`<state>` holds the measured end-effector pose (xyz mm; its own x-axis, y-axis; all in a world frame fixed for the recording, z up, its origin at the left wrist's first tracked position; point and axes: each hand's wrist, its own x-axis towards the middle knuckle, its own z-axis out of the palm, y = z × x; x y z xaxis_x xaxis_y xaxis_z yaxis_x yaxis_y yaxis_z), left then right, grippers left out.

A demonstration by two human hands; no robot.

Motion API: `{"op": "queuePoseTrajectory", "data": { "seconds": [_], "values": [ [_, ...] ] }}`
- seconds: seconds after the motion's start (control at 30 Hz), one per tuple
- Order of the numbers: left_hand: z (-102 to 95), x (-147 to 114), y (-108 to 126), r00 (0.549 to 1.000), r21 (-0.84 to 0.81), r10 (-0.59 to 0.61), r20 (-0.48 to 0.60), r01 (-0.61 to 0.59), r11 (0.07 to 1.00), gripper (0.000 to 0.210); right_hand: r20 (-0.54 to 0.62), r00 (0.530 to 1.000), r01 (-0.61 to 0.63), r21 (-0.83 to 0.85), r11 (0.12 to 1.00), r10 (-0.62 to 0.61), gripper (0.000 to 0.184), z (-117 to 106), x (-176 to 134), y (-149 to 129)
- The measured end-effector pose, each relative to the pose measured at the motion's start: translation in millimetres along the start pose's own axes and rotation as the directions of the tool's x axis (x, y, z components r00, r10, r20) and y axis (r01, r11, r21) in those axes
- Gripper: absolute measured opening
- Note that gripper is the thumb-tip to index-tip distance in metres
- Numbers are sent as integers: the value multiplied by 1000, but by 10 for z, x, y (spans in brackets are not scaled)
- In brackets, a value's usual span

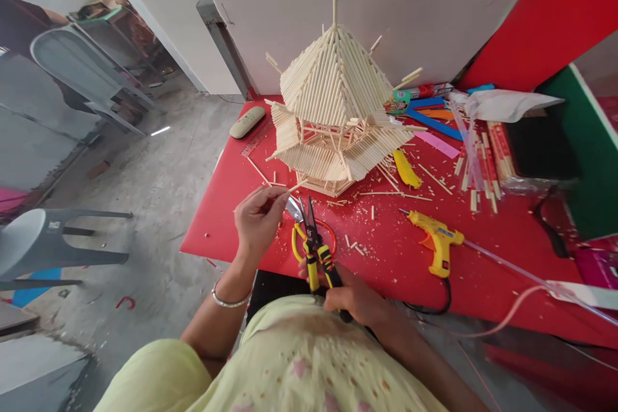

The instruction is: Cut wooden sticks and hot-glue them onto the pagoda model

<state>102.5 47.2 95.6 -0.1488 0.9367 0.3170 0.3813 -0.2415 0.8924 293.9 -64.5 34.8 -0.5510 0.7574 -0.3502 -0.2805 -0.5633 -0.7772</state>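
Note:
Between thumb and fingertips, my left hand (pixel 259 217) pinches a thin wooden stick (pixel 298 185), its tip near the lower front edge of a pagoda model (pixel 333 109) built of such sticks. My right hand (pixel 355 293) is wrapped round the black and yellow handles of a pair of pliers (pixel 313 238), whose jaws point up toward the model and stand slightly apart. Partly behind the pliers, scissors (pixel 294 209) with red and yellow handles lie on the red table (pixel 212 219).
A yellow glue gun (pixel 437 239) with a trailing cord lies to the right. Bundled sticks (pixel 483 167), coloured strips (pixel 434 122) and a yellow tool (pixel 407 169) are behind it. A remote control (pixel 248 122) is left of the model. Stick offcuts litter the table; grey chairs (pixel 53 241) stand left.

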Motion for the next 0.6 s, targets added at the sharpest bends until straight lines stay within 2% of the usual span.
{"op": "queuePoseTrajectory", "data": {
  "seconds": [0.1, 0.2, 0.3, 0.4, 0.6],
  "values": [
    [75, -96, -30, 996, -92, -67, 63, 73, 993, 17, -146, 978, 96, -329, 939, -151, 84, 44, -21, -53],
    [113, -158, -53, 994, -140, -89, 64, 97, 985, 18, -171, 963, 98, -503, 859, -210, 98, 64, -45, -58],
    [113, -198, -90, 994, -138, -89, 63, 97, 986, 17, -195, 962, 43, -585, 810, -191, 101, 65, -54, -37],
    [98, -244, -144, 989, -113, -90, 119, 104, 988, 17, -198, 953, 55, -635, 770, -231, 101, 64, -32, -25],
    [71, -336, -248, 979, -137, -89, 182, 114, 984, 15, -221, 944, 43, -652, 757, -245, 97, 79, 53, -15]
  ]
}}
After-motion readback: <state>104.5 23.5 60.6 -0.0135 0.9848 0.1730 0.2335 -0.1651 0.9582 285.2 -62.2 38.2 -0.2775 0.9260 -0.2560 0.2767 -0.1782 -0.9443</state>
